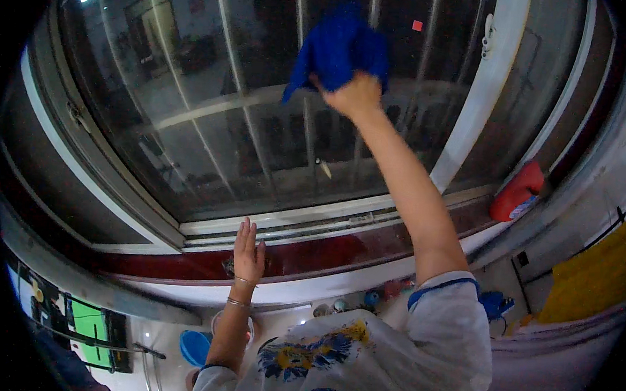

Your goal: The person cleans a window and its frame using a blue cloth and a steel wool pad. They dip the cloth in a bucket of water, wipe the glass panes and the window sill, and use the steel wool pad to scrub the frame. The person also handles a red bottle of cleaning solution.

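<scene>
My right hand (356, 94) is raised high and grips a bunched blue cloth (339, 48), pressed against the window glass (212, 107) near the top middle. My left hand (247, 252) lies flat with fingers apart on the dark red window sill (324, 255), below the white lower frame. It holds nothing. Thin bracelets sit on the left wrist.
A red bottle (515, 194) lies on the sill at the right. A white window handle (487, 37) sits on the upright frame at top right. Yellow fabric (596, 278) hangs at the right. A blue bowl (194, 347) and small items lie on the floor below.
</scene>
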Motion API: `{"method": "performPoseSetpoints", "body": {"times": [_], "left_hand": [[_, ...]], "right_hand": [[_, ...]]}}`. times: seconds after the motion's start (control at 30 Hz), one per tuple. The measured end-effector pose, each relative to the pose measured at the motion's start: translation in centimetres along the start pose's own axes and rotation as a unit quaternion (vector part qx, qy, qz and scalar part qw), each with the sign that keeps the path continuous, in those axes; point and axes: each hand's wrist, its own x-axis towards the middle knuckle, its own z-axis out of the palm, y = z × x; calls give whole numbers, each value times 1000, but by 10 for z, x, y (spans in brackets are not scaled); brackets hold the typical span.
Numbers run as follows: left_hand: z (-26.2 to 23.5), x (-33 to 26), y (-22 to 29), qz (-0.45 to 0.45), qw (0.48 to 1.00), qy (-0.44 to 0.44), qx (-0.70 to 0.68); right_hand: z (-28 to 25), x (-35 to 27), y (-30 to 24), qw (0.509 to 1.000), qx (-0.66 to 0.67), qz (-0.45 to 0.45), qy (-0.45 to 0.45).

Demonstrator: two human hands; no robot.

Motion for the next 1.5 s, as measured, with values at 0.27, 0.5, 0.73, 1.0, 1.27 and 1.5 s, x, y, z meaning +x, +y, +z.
{"method": "performPoseSetpoints", "body": {"times": [0.27,0.5,0.73,1.0,1.27,1.5], "left_hand": [[-20,-39,-8,-59,998,-3,22],[-42,-64,-36,-77,995,25,60],[-28,-38,-34,-69,996,29,45],[-13,-17,-11,-15,1000,16,10],[-19,-58,-11,-24,999,-32,9],[-20,-55,-26,-2,998,-59,-21]], "right_hand": [[28,-113,83,982,-71,28,-173],[-64,47,93,981,-114,93,130],[-124,185,-5,958,29,39,284],[-31,43,-79,982,16,-138,-125],[37,-55,53,965,-72,-184,-173],[26,-71,62,950,-184,-225,-118]]}}
